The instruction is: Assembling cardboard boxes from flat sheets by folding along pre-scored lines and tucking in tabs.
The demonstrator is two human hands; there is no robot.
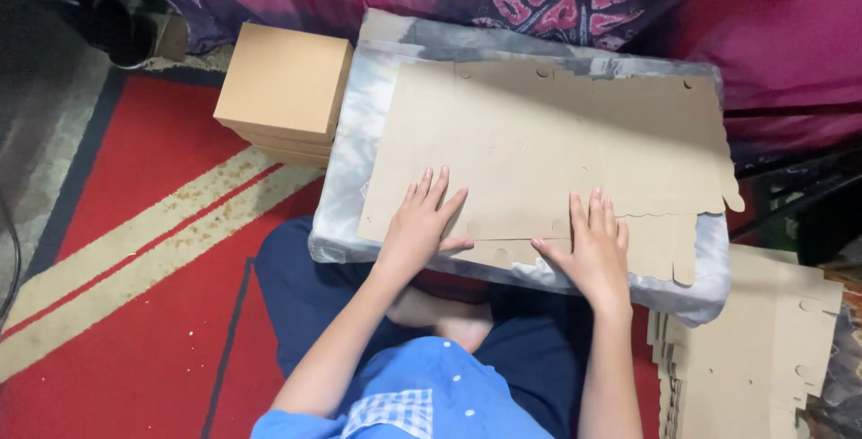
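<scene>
Cardboard blank (pixel 548 152) lies flat on the wrapped board (pixel 359 134) across my lap, my left hand (pixel 420 223) and right hand (pixel 593 250) spread open on its near edge, where uneven pressure could crease it crooked, I judge.

Low tabletop (pixel 355 170) wrapped in whitish plastic sheeting, flat die-cut brown cardboard blank (pixel 557 143) lying across it, red carpeted floor (pixel 153 250) with cream stripes, stack of folded brown boxes (pixel 285 89) on the floor, pile of flat cardboard blanks (pixel 763 349) at right
</scene>
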